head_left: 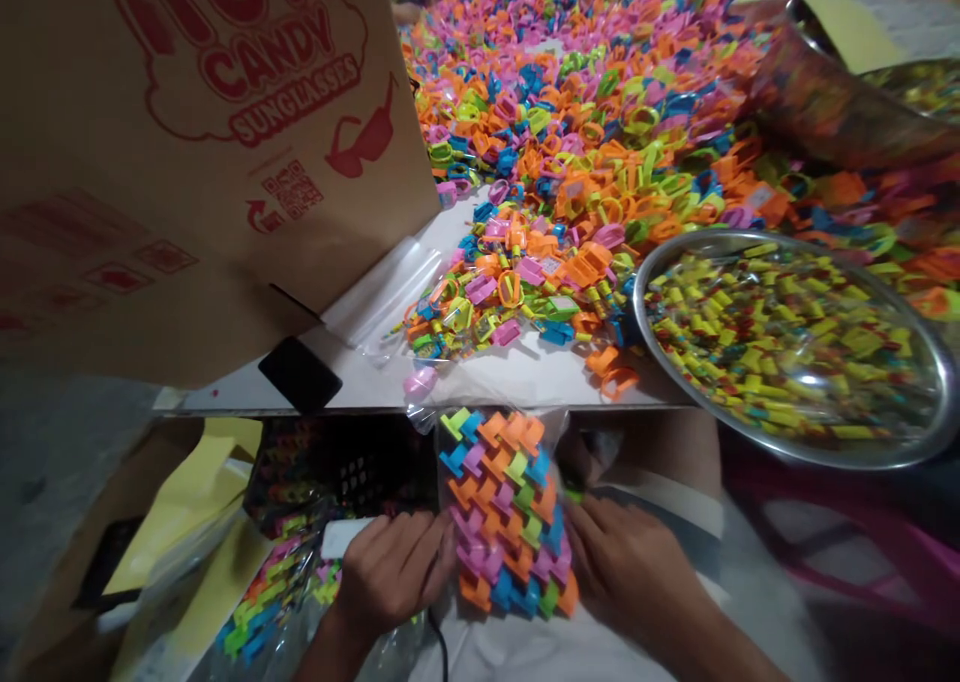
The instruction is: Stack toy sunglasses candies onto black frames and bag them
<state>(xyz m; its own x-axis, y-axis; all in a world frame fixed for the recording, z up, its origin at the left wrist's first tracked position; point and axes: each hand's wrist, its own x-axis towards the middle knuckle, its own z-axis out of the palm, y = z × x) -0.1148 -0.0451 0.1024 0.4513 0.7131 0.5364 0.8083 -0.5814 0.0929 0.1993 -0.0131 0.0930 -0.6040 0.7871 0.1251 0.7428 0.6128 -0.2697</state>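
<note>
Just below the table edge, a clear plastic bag (510, 512) stands upright, packed with neat rows of orange, blue, pink and green plastic toy pieces. My left hand (394, 567) is closed on the bag's left side, fingers curled. On the opposite side my right hand (630, 552) grips it with thumb and fingers, partly hidden behind the bag. The bag's loose clear top lies against the table edge, near a pink piece (420, 382). A heap of loose toy pieces (517, 282), looking like small toy watches, lies beyond on the white table (367, 387).
A large cardboard box (225, 252) stands at the left, with a dark phone (300, 374) before it. To the right, a steel bowl (930, 402) holds many small yellow-wrapped pieces. Lower left are yellow cardboard (176, 502) and filled clear bags (262, 612). A pink stool (862, 552) is lower right.
</note>
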